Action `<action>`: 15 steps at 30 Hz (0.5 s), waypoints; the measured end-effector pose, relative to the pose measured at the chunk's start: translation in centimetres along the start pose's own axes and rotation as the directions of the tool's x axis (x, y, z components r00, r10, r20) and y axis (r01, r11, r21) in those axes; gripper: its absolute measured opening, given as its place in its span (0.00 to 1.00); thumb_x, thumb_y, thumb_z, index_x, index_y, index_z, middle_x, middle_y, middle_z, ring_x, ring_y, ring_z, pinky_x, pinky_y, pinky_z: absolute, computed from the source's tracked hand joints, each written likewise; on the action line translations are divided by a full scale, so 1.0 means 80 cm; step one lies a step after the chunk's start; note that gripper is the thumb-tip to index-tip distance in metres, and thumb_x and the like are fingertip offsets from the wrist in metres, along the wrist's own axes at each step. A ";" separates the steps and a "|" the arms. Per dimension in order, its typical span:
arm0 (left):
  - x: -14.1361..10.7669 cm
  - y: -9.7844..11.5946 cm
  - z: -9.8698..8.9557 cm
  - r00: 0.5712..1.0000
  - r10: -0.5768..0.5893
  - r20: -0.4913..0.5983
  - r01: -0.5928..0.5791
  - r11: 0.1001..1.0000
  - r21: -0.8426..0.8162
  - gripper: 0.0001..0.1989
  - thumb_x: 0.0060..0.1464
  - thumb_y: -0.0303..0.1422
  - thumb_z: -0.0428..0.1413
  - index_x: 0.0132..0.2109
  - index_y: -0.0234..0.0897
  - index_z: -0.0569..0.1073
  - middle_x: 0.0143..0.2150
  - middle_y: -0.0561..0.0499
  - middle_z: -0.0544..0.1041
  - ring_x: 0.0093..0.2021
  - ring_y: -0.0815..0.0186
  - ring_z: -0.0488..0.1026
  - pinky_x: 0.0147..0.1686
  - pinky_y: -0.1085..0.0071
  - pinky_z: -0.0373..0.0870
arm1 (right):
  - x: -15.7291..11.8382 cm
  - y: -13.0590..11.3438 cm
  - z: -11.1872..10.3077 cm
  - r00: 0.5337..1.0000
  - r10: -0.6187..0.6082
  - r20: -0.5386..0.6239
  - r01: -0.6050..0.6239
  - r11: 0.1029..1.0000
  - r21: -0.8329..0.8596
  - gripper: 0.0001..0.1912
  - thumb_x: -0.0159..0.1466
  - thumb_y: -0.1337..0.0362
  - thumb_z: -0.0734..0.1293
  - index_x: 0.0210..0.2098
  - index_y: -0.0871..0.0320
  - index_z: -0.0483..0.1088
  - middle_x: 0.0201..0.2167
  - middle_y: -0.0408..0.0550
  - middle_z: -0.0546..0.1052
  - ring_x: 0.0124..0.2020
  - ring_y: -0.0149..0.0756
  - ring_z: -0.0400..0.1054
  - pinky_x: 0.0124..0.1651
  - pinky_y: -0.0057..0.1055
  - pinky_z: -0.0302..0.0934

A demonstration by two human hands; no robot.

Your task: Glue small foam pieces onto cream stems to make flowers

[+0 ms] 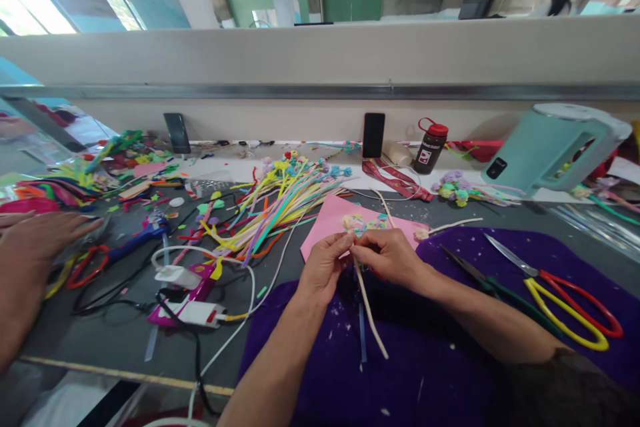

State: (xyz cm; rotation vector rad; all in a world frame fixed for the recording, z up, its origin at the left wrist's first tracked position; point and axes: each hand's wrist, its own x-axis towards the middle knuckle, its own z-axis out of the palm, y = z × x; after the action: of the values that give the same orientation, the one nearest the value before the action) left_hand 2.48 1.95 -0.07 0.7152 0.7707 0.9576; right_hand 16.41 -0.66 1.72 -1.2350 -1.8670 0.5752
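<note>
My left hand [325,263] and my right hand [387,253] meet at the middle, fingertips pinched together over a cream pipe cleaner [367,310] that hangs down between them. What the fingertips grip at its upper end is mostly hidden. Just behind them, a pink sheet [323,217] lies under small pastel fuzzy pieces [373,221]. Another cream stem [455,223] with a fuzzy head is right of the sheet. Below my hands spreads a dark purple cloth [420,360].
Scissors [530,267] and dark pliers [480,273] lie at right. A kettle [540,147], bottle [431,150] and phone [374,135] stand behind. Many pipe cleaners [280,203], a power strip [200,287] and cables are left; another person's hand [40,240] is far left.
</note>
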 end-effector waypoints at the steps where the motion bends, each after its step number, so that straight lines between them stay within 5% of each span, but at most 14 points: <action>1: 0.000 0.000 -0.001 1.000 -0.008 0.002 0.008 1.000 -0.013 0.10 0.38 0.34 0.63 0.29 0.32 0.76 0.29 0.50 0.75 0.30 0.69 0.70 0.33 0.74 0.65 | 0.000 -0.001 -0.001 1.000 0.021 0.016 -0.022 0.999 0.041 0.16 0.59 0.63 0.61 0.16 0.60 0.63 0.15 0.39 0.63 0.18 0.25 0.54 0.22 0.23 0.47; 9: 0.002 -0.002 -0.006 0.996 -0.020 0.087 0.022 0.999 -0.028 0.10 0.42 0.35 0.60 0.31 0.32 0.75 0.23 0.52 0.72 0.22 0.71 0.67 0.26 0.73 0.63 | 0.000 -0.007 0.002 0.937 0.213 0.277 -0.321 0.839 0.439 0.13 0.58 0.61 0.61 0.20 0.61 0.65 0.15 0.38 0.66 0.12 0.22 0.57 0.14 0.19 0.49; 15: 0.001 0.000 -0.003 0.997 -0.012 0.071 0.010 1.000 0.025 0.11 0.41 0.36 0.61 0.31 0.32 0.75 0.23 0.52 0.72 0.22 0.72 0.66 0.25 0.74 0.62 | 0.001 -0.003 0.011 0.918 0.281 0.278 -0.391 0.756 0.525 0.12 0.55 0.62 0.63 0.19 0.61 0.62 0.15 0.38 0.68 0.11 0.20 0.57 0.11 0.17 0.45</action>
State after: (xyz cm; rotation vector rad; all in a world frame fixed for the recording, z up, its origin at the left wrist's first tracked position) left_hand 2.33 2.10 -0.23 0.7621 0.7245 0.9093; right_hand 15.56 -0.66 1.39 -1.1247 -1.4325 1.3849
